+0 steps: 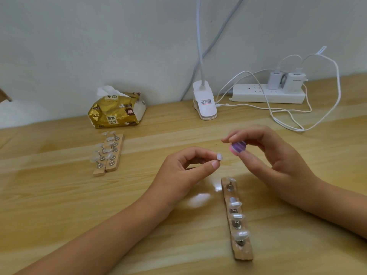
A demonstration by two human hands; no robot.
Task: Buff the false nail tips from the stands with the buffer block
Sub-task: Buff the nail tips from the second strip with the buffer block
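My left hand (184, 169) pinches a clear false nail tip (219, 156) between thumb and forefinger above the table. My right hand (276, 155) grips the purple and pink buffer block (237, 148) just right of the tip, a small gap apart. Below my hands a wooden stand (237, 219) lies lengthwise with several clear tips on metal pegs. Two more wooden stands (109, 153) with several tips lie side by side at the left.
A gold tissue pack (117, 110) sits at the back left. A white clip lamp (204, 102) stands at the back middle. A white power strip (268, 93) with chargers and looping white cables (297, 116) fills the back right.
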